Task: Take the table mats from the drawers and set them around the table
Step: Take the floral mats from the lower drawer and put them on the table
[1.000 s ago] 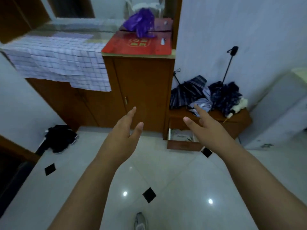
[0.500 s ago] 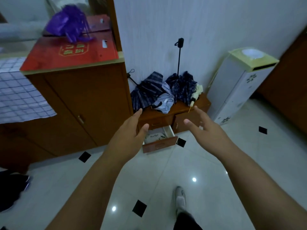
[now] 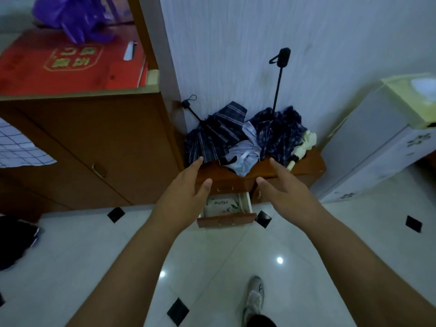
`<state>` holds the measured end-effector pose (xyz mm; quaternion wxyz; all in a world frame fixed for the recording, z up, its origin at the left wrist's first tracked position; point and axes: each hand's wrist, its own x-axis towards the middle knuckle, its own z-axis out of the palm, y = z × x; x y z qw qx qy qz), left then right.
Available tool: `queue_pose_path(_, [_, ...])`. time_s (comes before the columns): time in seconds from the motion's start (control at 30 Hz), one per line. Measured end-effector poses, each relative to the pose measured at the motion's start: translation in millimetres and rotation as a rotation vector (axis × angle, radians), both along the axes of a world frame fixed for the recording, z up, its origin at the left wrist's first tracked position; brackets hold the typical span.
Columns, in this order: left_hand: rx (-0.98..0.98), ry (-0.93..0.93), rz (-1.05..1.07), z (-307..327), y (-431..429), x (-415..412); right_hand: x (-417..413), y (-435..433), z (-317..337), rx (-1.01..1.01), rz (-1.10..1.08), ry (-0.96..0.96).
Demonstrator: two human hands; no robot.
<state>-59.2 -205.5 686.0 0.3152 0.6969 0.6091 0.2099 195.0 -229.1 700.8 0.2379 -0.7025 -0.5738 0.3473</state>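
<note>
Lying flat in drawer (image 3: 226, 219): mat (image 3: 223, 206), txt upright

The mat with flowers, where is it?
Head view, centre: the mat lies in the open drawer of the low cabinet under the umbrellas, seen between the left hand and right hand.

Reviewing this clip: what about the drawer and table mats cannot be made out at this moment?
Head view only.
Mat count: the top table mat in the open drawer hides anything beneath it.
Drawer's left edge: partly covered by the left hand.
Mat lettering: too small to read.
Closed drawer contents: hidden by its front.
The table: outside the frame.
</note>
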Motion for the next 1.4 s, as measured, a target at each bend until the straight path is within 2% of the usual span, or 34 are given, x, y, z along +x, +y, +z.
queue_pose_path(0.1, [-0.012, -0.008, 0.054, -12.9, 29.8, 19.1, 16.1, 45.6, -6.6, -0.025, 0.070, -0.052])
queue_pose_path(0.23, [-0.028, 0.008, 0.083, -26.9, 66.8, 28.0, 18.0, 92.0, -26.1, -0.016, 0.138, -0.020])
queue_pose_path(0.43, [-0.062, 0.064, 0.015, -56.2, 114.5, 25.7, 10.6, 131.5, -72.1, -0.007, 0.118, -0.069])
queue_pose_path(0.63, [-0.024, 0.100, -0.036, -113.4, 150.9, 32.0, 3.9, 161.4, -137.0, -0.023, 0.146, -0.076])
queue_pose_path(0.93, [0.012, 0.157, 0.009, -291.5, 193.0, 54.4, 17.1, 214.9, -314.3, 0.014, 0.246, -0.108])
queue_pose_path(1.07, [0.026, 0.149, 0.032, -376.2, 198.4, 56.1, 25.2, 226.8, -401.0, 0.105, 0.253, -0.112])
queue_pose_path(1.17, [0.053, 0.236, 0.029, -442.9, 199.1, 58.0, 27.8, 231.6, -464.7, 0.184, 0.270, -0.097])
queue_pose_path(1.4, [0.036, 0.270, 0.052, -590.9, 194.1, 70.9, 34.0, 239.2, -607.0, 0.255, 0.312, -0.067])
